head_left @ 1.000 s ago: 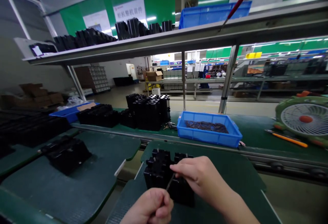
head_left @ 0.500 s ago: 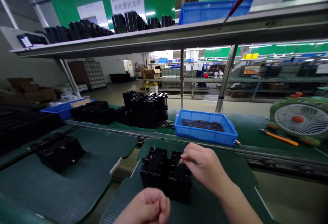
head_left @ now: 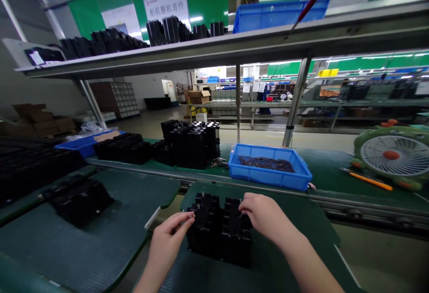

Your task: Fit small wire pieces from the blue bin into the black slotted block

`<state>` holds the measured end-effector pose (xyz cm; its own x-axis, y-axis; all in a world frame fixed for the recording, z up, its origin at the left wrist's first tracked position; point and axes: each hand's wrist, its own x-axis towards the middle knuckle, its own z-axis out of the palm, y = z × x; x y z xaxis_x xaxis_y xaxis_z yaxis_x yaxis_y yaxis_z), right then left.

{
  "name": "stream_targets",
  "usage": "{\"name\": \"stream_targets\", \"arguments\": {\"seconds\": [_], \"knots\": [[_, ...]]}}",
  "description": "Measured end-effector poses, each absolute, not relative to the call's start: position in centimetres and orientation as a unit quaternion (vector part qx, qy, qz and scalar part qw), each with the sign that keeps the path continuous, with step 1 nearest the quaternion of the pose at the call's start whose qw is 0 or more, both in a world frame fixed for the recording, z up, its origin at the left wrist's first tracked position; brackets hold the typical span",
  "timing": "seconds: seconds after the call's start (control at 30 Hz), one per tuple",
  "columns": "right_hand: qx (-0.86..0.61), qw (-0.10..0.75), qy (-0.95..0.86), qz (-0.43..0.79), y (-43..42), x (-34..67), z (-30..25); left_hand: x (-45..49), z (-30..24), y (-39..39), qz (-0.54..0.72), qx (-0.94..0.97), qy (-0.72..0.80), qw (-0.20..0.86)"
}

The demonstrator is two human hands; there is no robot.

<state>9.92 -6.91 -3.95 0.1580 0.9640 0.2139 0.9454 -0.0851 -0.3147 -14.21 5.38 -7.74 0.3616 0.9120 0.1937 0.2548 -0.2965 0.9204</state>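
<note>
So, nearest to us, our left hand (head_left: 169, 235) and our right hand (head_left: 264, 217) come in from either side of a compact cluster of matt black moulded plastic blocks (head_left: 219, 239). It sits on a dark green matted work board (head_left: 311, 230) directly before us, probably so that both hands can reach it without stretching. Our left thumb and forefinger (head_left: 189, 216) pinch almost shut at the cluster's near-left top edge, though anything between them is too small to tell. Our right fingers (head_left: 244, 210) curl down, nearly closed, at its upper right, and we cannot tell whether they hold anything.

To the left, a group of black plastic blocks (head_left: 78, 201) rests on a neighbouring green board (head_left: 100, 253). Beyond, a conveyor bench carries a blue plastic bin (head_left: 268, 179) of dark wires, handy at arm's length, with tall stacks of black blocks (head_left: 191, 145) to its left. An orange-handled screwdriver (head_left: 367, 180) lies at right, before a round green desk fan (head_left: 390, 155). Farther up, a long metal shelf (head_left: 201, 56) holds black units (head_left: 170, 31) and a blue plastic crate (head_left: 278, 16).
</note>
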Motion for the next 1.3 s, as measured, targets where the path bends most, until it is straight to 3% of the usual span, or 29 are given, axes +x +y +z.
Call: {"name": "stream_targets", "arguments": {"seconds": [0.53, 0.6, 0.7, 0.87, 1.03, 1.3], "knots": [[-0.747, 0.201, -0.631, 0.062, -6.7, 9.4, -3.9, -15.0, -8.3, 5.5, 0.347, 0.771, 0.361, 0.393], [-0.744, 0.234, -0.624, 0.054, -7.1, 9.0, -3.3, -15.1, -7.4, 4.2, 0.387, 0.735, 0.35, 0.433], [-0.692, 0.331, -0.639, 0.061, -7.8, 7.3, -2.4, -14.6, -5.7, 1.4, 0.424, 0.642, 0.279, 0.575], [-0.581, 0.436, -0.66, 0.19, -8.3, 2.8, -1.7, -12.4, -4.3, -2.4, 0.383, 0.579, 0.201, 0.692], [-0.561, 0.477, -0.647, 0.201, -8.2, 2.0, -1.9, -11.5, -4.4, -3.2, 0.425, 0.616, 0.174, 0.639], [-0.534, 0.483, -0.671, 0.181, -8.6, 3.2, -1.8, -13.0, -3.8, -2.2, 0.44, 0.664, 0.334, 0.503]]}}
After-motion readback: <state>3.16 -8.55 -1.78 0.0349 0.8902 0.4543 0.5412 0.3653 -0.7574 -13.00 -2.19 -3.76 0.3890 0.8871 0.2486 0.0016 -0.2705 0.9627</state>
